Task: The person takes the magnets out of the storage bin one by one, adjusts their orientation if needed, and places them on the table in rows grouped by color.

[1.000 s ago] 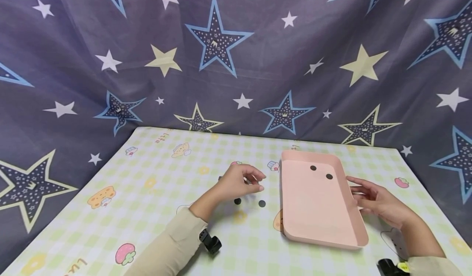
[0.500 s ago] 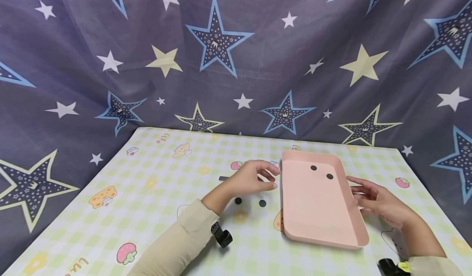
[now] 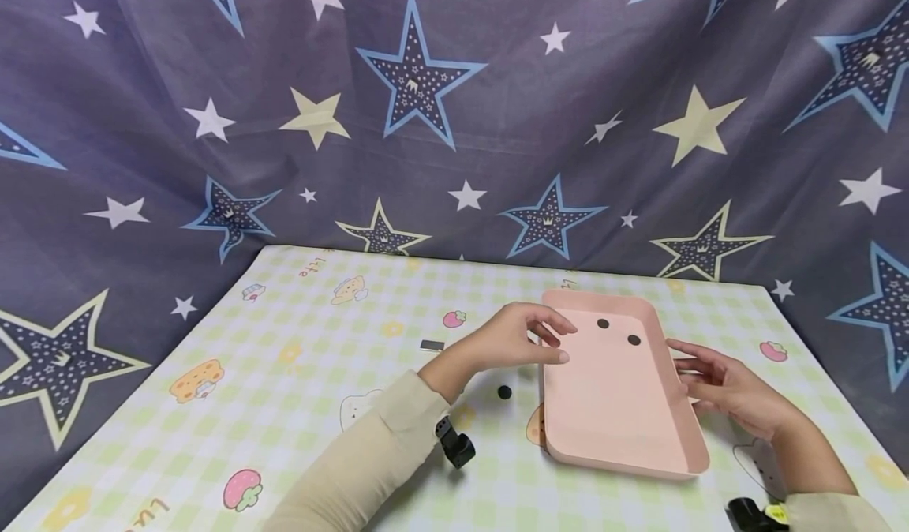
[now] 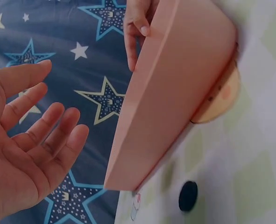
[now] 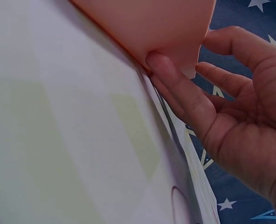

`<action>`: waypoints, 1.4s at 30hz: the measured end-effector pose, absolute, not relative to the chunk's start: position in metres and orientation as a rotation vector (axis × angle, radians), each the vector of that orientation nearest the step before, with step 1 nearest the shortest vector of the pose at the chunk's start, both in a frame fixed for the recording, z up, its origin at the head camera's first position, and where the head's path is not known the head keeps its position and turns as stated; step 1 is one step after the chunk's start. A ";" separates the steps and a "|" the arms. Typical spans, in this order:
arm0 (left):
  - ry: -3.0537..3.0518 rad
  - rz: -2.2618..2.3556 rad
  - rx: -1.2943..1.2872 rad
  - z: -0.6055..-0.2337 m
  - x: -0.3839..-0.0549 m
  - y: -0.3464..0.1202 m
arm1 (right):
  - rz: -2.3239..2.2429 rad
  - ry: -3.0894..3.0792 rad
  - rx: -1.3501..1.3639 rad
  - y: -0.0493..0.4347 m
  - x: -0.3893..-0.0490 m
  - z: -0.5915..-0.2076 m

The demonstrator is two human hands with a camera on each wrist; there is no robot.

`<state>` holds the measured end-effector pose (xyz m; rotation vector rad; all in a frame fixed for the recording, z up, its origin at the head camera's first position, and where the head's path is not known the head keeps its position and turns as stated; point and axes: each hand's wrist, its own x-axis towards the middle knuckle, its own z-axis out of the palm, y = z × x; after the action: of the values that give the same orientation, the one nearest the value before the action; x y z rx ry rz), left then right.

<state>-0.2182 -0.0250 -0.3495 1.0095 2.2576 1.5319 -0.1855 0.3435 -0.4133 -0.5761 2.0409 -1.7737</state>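
My left hand (image 3: 513, 338) hovers over the left rim of a pink tray (image 3: 611, 406), its fingers loosely bent with a gap between thumb and fingertips. Nothing shows in it in the left wrist view, where the palm and fingers (image 4: 30, 144) stand apart from the tray wall (image 4: 161, 88). Against the tray's right outer side rests my right hand (image 3: 735, 390); its fingertips touch the wall (image 5: 170, 28) in the right wrist view. Two flat black discs, one farther left (image 3: 603, 324) and one farther right (image 3: 634, 340), lie inside the tray. Another black disc (image 3: 504, 392) is on the tablecloth.
A small dark rectangular bar (image 3: 432, 346) lies on the checked tablecloth (image 3: 298, 413), left of my left wrist. A starry curtain (image 3: 497, 121) hangs behind the table. A black camera (image 3: 456, 445) is strapped at my left wrist.
My left hand has moved right, from above the discs on the table to over the tray's left rim. Its forearm now hides one table disc; the dark bar is uncovered. The right hand stays put.
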 end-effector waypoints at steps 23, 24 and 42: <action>2.315 1.481 0.967 -0.334 -0.246 0.020 | -1.782 2.058 -0.548 0.341 -0.186 -0.413; 2.313 1.488 0.951 -0.334 -0.247 0.022 | -1.780 2.056 -0.551 0.342 -0.186 -0.413; 2.314 1.538 0.781 -0.345 -0.274 0.059 | -1.783 2.012 -0.566 0.344 -0.187 -0.413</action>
<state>-0.2738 0.0588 -0.3451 0.7807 2.3141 1.5377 -0.1872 0.3442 -0.4126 -0.5658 2.0117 -1.7825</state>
